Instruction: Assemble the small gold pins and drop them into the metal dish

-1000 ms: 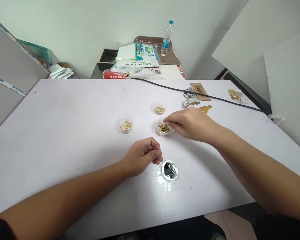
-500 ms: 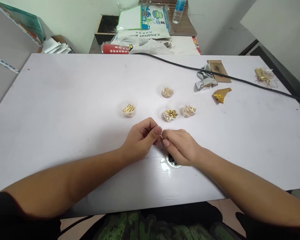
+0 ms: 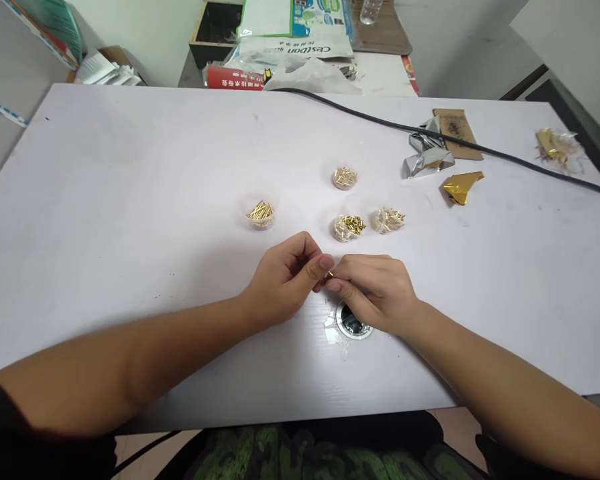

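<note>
My left hand (image 3: 285, 280) and my right hand (image 3: 373, 290) meet fingertip to fingertip over the white table (image 3: 105, 220), both pinched on a tiny gold pin (image 3: 329, 274) between them. A round metal dish (image 3: 353, 325) lies on the table under my right hand, partly hidden. Just beyond the hands stand small clear cups of gold pins: one at the left (image 3: 260, 215), one in the middle (image 3: 347, 227), one to its right (image 3: 387, 220), one further back (image 3: 345, 178).
A black cable (image 3: 480, 148) crosses the table's far right. Near it lie crumpled silver foil (image 3: 427, 155), a gold foil scrap (image 3: 463, 187), a brown card (image 3: 457, 127) and a plastic bag of gold parts (image 3: 555, 145). Papers, bags and a box are piled behind the table.
My right hand left the middle cup and came back to meet my left hand above the metal dish. The view tilted down and shifted a little.
</note>
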Demonstrator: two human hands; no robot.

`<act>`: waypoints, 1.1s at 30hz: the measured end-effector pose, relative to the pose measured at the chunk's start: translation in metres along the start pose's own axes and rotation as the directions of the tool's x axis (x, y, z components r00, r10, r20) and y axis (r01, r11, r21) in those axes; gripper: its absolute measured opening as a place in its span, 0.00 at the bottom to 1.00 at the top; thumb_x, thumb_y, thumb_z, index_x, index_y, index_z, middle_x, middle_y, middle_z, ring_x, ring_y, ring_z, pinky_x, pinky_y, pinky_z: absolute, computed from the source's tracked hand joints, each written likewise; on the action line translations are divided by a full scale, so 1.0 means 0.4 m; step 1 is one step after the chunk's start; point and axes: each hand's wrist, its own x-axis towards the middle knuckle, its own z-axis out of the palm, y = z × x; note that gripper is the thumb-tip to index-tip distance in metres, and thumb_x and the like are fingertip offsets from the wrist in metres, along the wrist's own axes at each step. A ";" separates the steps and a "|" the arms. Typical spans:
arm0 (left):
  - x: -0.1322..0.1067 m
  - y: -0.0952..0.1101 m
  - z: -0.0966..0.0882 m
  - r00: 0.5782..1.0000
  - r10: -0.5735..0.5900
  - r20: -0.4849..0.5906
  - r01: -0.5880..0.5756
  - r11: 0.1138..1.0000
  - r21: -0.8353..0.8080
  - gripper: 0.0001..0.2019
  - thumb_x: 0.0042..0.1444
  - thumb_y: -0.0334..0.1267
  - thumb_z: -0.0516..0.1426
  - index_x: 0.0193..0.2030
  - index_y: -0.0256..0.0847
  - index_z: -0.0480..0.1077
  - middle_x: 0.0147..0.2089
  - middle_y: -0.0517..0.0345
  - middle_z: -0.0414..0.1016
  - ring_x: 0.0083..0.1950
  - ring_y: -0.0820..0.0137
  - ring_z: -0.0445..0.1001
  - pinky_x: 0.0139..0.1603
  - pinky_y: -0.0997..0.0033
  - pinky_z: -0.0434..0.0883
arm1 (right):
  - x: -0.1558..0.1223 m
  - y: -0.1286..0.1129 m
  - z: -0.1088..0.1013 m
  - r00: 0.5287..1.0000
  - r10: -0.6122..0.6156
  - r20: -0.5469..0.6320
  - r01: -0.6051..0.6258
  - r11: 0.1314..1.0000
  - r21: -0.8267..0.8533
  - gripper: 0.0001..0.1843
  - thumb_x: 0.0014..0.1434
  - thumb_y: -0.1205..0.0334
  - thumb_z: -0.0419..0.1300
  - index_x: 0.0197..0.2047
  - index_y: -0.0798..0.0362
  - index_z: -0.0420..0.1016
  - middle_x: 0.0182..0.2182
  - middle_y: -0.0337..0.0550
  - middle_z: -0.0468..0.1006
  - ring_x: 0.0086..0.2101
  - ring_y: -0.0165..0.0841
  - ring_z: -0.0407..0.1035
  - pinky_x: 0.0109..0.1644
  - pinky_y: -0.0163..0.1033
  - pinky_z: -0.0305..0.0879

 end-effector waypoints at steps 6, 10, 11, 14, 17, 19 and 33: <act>-0.003 -0.004 -0.003 1.000 -0.005 0.020 0.005 1.000 -0.009 0.18 0.60 0.49 0.60 0.30 0.38 0.60 0.24 0.62 0.66 0.25 0.78 0.64 0.25 0.78 0.63 | 0.000 -0.003 -0.003 1.000 -0.014 0.015 0.015 0.998 -0.064 0.10 0.66 0.68 0.55 0.33 0.55 0.74 0.22 0.38 0.73 0.22 0.26 0.64 0.28 0.32 0.61; -0.003 -0.001 -0.004 0.999 -0.008 0.031 0.008 1.000 -0.005 0.18 0.60 0.49 0.59 0.30 0.38 0.60 0.24 0.62 0.67 0.25 0.78 0.64 0.25 0.78 0.63 | 0.002 -0.003 -0.002 0.999 -0.036 -0.007 0.035 0.996 -0.080 0.10 0.65 0.69 0.56 0.31 0.55 0.73 0.20 0.38 0.72 0.22 0.27 0.62 0.28 0.33 0.61; -0.003 0.000 -0.004 0.999 -0.008 0.037 0.008 1.000 -0.007 0.19 0.60 0.49 0.59 0.30 0.38 0.60 0.24 0.62 0.67 0.26 0.78 0.64 0.25 0.78 0.63 | 0.002 -0.003 -0.002 0.999 -0.047 -0.012 0.045 0.995 -0.085 0.10 0.65 0.69 0.56 0.31 0.55 0.73 0.20 0.38 0.71 0.22 0.27 0.62 0.28 0.33 0.60; -0.001 0.004 -0.002 0.999 -0.026 0.045 0.026 1.000 -0.001 0.19 0.60 0.50 0.59 0.30 0.38 0.60 0.24 0.61 0.67 0.26 0.78 0.65 0.25 0.78 0.63 | 0.003 -0.003 -0.001 0.997 -0.078 -0.029 0.075 0.992 -0.102 0.10 0.64 0.69 0.57 0.30 0.55 0.73 0.19 0.38 0.71 0.22 0.27 0.61 0.28 0.34 0.60; 0.000 0.007 -0.001 0.998 -0.042 0.036 0.041 0.999 0.006 0.19 0.59 0.51 0.59 0.30 0.38 0.60 0.24 0.61 0.68 0.26 0.77 0.65 0.25 0.77 0.63 | 0.002 -0.002 -0.002 0.996 -0.085 -0.038 0.080 0.991 -0.110 0.10 0.64 0.69 0.57 0.30 0.55 0.73 0.19 0.38 0.71 0.22 0.27 0.61 0.28 0.34 0.60; 0.001 0.008 -0.001 0.999 -0.037 0.036 0.037 0.999 0.003 0.20 0.59 0.51 0.60 0.30 0.38 0.60 0.24 0.61 0.68 0.26 0.77 0.66 0.26 0.77 0.64 | 0.001 -0.001 -0.002 0.996 -0.085 -0.038 0.080 0.991 -0.111 0.10 0.64 0.69 0.57 0.30 0.55 0.73 0.20 0.39 0.72 0.22 0.27 0.61 0.28 0.34 0.61; -0.004 0.000 -0.005 0.997 0.020 0.073 -0.025 0.998 0.061 0.16 0.62 0.48 0.57 0.31 0.38 0.60 0.26 0.61 0.68 0.27 0.77 0.66 0.27 0.78 0.65 | -0.001 0.005 0.000 0.992 -0.108 -0.058 0.099 0.984 -0.150 0.11 0.64 0.68 0.57 0.29 0.55 0.72 0.19 0.38 0.70 0.22 0.28 0.61 0.27 0.35 0.60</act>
